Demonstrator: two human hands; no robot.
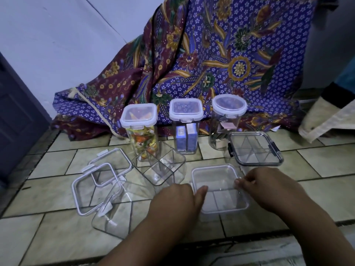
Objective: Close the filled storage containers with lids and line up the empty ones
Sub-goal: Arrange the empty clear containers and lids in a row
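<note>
Both hands grip one empty container (pixel 220 191) at the floor's near edge: left hand (pixel 178 196) and right hand (pixel 267 187) pinching opposite rims. Step: aligning empties. Next: slide it beside the divided container (pixel 159 166).

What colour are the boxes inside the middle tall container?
Blue and white boxes, seen through the clear middle container in the head view.
</note>
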